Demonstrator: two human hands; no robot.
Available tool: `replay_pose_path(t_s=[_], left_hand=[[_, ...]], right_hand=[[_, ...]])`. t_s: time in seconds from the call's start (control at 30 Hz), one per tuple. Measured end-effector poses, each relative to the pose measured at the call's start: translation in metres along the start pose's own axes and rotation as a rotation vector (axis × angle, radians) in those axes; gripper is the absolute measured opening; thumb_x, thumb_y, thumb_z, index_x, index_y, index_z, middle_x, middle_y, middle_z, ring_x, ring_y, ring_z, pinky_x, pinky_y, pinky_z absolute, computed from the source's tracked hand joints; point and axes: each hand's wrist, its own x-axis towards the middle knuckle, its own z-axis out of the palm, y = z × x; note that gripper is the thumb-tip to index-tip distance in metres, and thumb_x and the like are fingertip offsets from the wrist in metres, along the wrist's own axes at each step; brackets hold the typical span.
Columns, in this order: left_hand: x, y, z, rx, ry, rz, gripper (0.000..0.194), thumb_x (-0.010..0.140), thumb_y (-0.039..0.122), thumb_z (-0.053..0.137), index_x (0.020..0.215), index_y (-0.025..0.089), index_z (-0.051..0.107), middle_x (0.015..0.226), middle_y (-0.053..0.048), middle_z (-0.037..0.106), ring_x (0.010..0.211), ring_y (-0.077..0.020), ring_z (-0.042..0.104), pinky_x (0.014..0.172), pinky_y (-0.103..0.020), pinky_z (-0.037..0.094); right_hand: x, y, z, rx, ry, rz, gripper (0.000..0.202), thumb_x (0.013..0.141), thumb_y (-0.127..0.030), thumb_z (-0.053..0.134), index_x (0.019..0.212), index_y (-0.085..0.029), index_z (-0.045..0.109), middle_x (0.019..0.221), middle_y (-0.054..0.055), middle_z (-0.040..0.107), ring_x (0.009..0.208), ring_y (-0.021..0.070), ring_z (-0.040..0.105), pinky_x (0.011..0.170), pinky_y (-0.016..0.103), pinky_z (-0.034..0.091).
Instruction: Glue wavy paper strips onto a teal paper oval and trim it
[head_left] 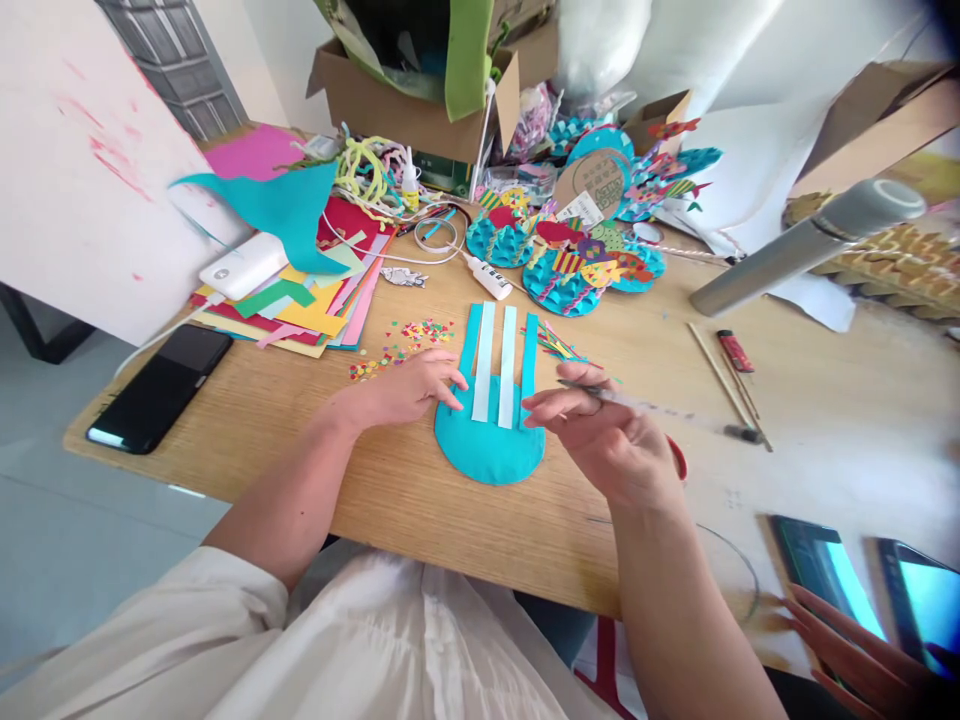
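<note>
From the head view, a round blue piece lies on the table between the person's two hands. Two pale strips and two blue strips run from it toward twelve o'clock, the pale pair between the blue ones. The left hand is at the piece's ten o'clock edge, holding nothing, its fingers loosely bent and spread; I cannot tell whether the fingertips touch. The right hand, near two o'clock, has its fingers closed around a slim, blurred pen. Confetti is scattered toward half past ten, with stacked coloured paper farther out that way. A glue bottle lies at twelve, blue decorated pieces at one, and a grey flask stands at two. A phone rests toward nine; another person's hand is near four o'clock.
</note>
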Motion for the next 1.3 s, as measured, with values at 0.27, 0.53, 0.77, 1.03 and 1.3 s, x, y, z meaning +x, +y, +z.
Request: replay_pose_path(t_s=[0.27,0.53,0.77,1.03,1.3], left_hand=[[0.0,0.004,0.0,0.033,0.006,0.018,0.043,0.088,0.002,0.045,0.097,0.031,0.076,0.12,0.0,0.066,0.127,-0.0198,0.044,0.108,-0.04,0.037],[0.0,0.009,-0.003,0.074,0.009,-0.002,0.048,0.083,-0.003,0.042,0.094,0.029,0.076,0.118,-0.001,0.066,0.124,-0.0202,0.044,0.107,-0.039,0.037],[0.001,0.009,-0.003,0.081,0.01,0.006,0.048,0.083,-0.004,0.043,0.094,0.028,0.077,0.115,-0.002,0.067,0.122,-0.0208,0.045,0.106,-0.039,0.038],[0.001,0.01,-0.003,0.112,-0.009,0.002,0.049,0.081,-0.005,0.042,0.094,0.027,0.077,0.115,-0.002,0.067,0.122,-0.0212,0.046,0.105,-0.037,0.038],[0.001,0.007,0.0,0.116,-0.004,-0.001,0.048,0.08,-0.004,0.043,0.093,0.028,0.077,0.112,-0.002,0.068,0.12,-0.0208,0.047,0.105,-0.037,0.038]], right_hand=[[0.006,0.028,0.04,-0.253,0.123,0.208,0.049,0.092,-0.059,0.044,0.097,-0.019,0.071,0.061,-0.001,0.057,0.046,0.0103,0.053,0.048,0.026,0.045],[0.001,0.052,0.053,-0.42,0.296,0.204,0.028,0.078,-0.046,0.069,0.075,-0.02,0.062,0.058,-0.001,0.06,0.046,0.0113,0.055,0.043,0.023,0.046],[-0.003,0.056,0.052,-0.507,0.246,0.118,0.019,0.085,-0.037,0.059,0.079,-0.02,0.061,0.067,0.001,0.063,0.055,0.0132,0.06,0.05,0.025,0.05],[-0.006,0.067,0.05,-0.648,0.26,0.107,0.015,0.085,-0.035,0.057,0.079,-0.022,0.058,0.069,0.001,0.064,0.056,0.0138,0.062,0.051,0.025,0.051],[-0.006,0.072,0.048,-0.717,0.238,0.09,0.017,0.088,-0.037,0.055,0.08,-0.023,0.058,0.072,0.001,0.066,0.058,0.0138,0.063,0.053,0.025,0.051]])
